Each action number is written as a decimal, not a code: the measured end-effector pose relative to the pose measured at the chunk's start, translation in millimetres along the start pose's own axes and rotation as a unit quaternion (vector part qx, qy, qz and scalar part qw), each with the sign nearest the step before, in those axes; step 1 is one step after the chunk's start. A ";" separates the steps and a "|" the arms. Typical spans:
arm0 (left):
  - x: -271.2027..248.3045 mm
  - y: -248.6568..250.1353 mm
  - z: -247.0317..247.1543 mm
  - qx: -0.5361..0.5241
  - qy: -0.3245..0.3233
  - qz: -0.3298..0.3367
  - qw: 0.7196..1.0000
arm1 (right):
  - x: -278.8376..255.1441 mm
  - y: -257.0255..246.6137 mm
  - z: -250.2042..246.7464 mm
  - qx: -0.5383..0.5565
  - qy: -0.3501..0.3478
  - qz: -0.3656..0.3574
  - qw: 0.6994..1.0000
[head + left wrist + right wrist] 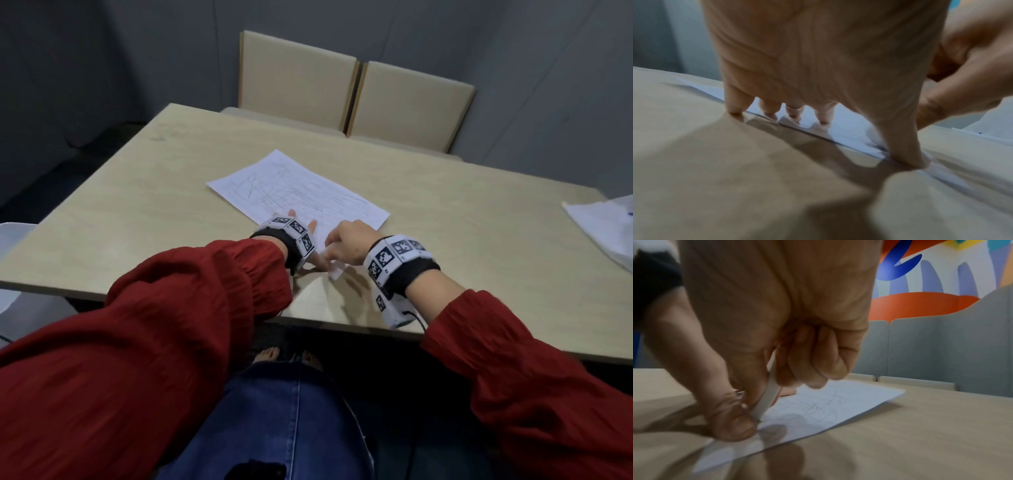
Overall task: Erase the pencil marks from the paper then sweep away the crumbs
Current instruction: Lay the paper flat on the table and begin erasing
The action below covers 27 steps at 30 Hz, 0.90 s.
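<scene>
- Here the left hand (818,65) presses its straight, spread fingers on the white pencil-marked paper sheet (301,192).
- The right hand (777,321) pinches a white slim eraser (766,400), its tip on the sheet.

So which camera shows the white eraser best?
The right wrist view: the eraser runs between the right hand's fingers onto the paper. The head view shows only a white tip; in the left wrist view I cannot make it out.

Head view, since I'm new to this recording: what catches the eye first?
The white paper covered in pencil lines lies askew mid-table. At its near corner the left hand presses spread fingers down, while the right hand grips a white eraser against the sheet. Two beige chairs stand behind the table.
</scene>
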<state>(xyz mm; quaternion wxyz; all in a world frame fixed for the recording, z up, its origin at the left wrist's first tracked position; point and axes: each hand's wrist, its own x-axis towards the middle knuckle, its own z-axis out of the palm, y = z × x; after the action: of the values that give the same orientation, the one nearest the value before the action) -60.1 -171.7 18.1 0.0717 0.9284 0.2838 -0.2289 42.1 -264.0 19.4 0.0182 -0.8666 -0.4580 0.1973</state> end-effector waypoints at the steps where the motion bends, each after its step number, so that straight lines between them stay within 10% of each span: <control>1: 2.7 -0.8 2.1 -0.009 -0.005 -0.004 1.000 | 0.1 4.5 -3.3 -0.010 -0.002 0.005 1.000; 16: 47.3 9.8 -37.7 0.040 0.065 0.082 0.994 | 14.5 63.8 -24.8 -0.011 0.121 0.022 0.992; 27: 75.7 39.8 -18.8 0.012 -0.032 0.158 0.987 | 22.3 57.6 -22.5 0.045 0.137 -0.042 0.989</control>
<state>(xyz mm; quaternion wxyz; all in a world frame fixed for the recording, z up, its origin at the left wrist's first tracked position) 25.0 -162.4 -0.4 0.1044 0.9545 0.1287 -0.2479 106.7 -276.3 20.7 0.1285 -0.8639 -0.4774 0.0963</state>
